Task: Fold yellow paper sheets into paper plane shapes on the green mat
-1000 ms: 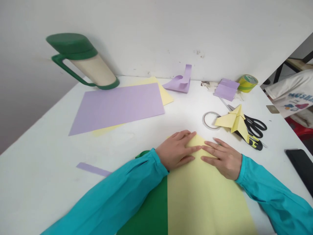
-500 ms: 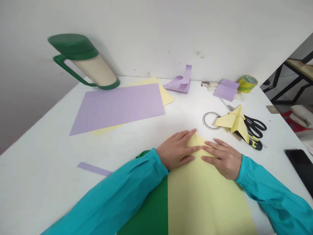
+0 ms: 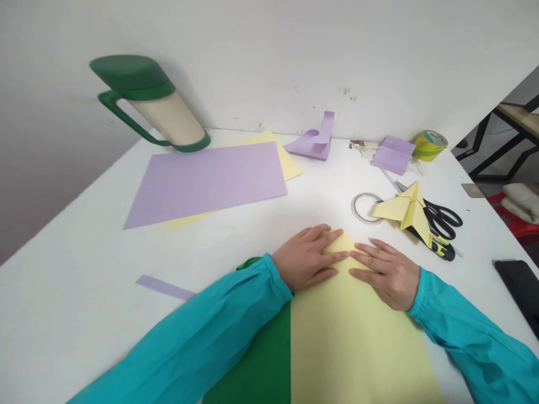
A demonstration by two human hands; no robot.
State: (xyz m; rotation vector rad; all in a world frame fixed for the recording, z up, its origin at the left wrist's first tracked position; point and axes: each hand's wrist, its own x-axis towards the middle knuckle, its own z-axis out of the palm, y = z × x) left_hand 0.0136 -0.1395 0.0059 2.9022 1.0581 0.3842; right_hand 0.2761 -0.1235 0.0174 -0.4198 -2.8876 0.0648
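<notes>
A large yellow sheet of paper (image 3: 357, 342) lies on a green sheet (image 3: 261, 359) in front of me. At its far end, my left hand (image 3: 311, 257) rests flat with the fingers spread, pointing right. My right hand (image 3: 387, 274) lies opposite, its fingers also apart and pressed on the paper. The fingertips of both hands meet or nearly meet near the sheet's middle. Part of the far edge is hidden under the left hand. Neither hand grips anything. A purple paper strip (image 3: 164, 286) lies left of my left sleeve.
A folded yellow paper plane (image 3: 406, 210) rests over black scissors (image 3: 442, 219) and a cutter (image 3: 442, 247), beside a thin tape ring (image 3: 366, 207). Purple sheets (image 3: 206, 179), a green-lidded jug (image 3: 168, 118), purple scraps (image 3: 314, 143) and a tape roll (image 3: 429, 145) stand further back. A black phone (image 3: 520, 292) lies right.
My left index finger has come down from the sheet's far tip and lies lower on the paper. The right hand stays in place. The whole view has shifted slightly.
</notes>
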